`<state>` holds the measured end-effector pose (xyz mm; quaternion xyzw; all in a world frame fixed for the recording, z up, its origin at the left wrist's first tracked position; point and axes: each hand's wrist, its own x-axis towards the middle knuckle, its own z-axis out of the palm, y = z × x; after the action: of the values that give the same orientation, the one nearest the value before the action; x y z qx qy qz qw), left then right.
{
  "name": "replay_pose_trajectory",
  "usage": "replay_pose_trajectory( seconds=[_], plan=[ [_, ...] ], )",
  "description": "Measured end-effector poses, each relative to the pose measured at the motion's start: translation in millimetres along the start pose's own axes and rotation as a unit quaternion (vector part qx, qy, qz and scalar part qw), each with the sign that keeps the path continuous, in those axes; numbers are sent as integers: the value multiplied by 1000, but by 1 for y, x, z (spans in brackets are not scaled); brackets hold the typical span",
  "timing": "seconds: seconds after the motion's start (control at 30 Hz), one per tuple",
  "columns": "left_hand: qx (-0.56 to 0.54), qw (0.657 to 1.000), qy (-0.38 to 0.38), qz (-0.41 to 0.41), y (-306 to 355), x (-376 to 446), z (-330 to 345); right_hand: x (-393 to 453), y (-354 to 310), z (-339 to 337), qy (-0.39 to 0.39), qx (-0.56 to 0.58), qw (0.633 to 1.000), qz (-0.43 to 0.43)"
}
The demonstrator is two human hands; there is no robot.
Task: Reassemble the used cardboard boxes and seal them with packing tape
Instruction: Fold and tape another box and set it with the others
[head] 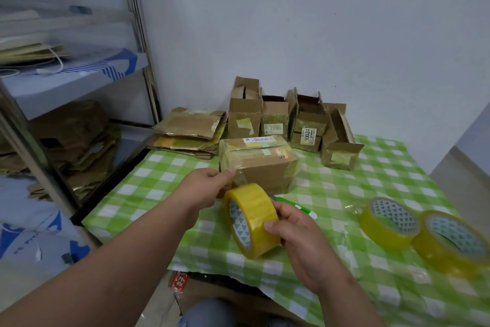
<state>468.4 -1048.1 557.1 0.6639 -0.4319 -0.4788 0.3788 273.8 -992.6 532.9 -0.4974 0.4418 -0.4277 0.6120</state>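
A closed cardboard box (265, 165) wrapped in old tape sits in the middle of the green checked table (164, 194). Just in front of it I hold a yellow roll of packing tape (256, 216) on edge above the table. My right hand (299, 236) grips the roll from the right, thumb on its outer face. My left hand (206, 186) pinches the tape's free end at the roll's upper left, close to the box's front left corner.
Two more tape rolls (389, 223) (450, 241) lie at the right. A green and white cutter (294, 204) lies behind my right hand. Several open boxes (307, 127) stand by the wall, flattened cardboard (188, 133) at the back left. A metal shelf (66, 82) stands left.
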Motion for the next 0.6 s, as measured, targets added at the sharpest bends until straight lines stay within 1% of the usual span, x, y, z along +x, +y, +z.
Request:
replay_pose_trajectory(
  seconds=[0.1,0.3,0.47,0.53,0.57,0.6],
  plan=[
    [-63,997,-18,-45,1,-1,0,2,1,-2,-10,-18,1000,-3],
    [-151,982,-36,-105,-1,0,6,1,5,-11,-37,-45,998,-34],
    [-208,970,-37,-119,-3,1,10,0,5,-24,-51,-54,997,-23],
    [-230,965,-37,-121,-2,0,11,2,2,-30,-7,-52,999,-4],
    [-237,963,-35,-122,-2,0,11,4,0,-32,35,-74,997,5],
    [-242,962,-34,-122,-1,0,11,10,0,-35,83,-119,989,13]
  ],
)
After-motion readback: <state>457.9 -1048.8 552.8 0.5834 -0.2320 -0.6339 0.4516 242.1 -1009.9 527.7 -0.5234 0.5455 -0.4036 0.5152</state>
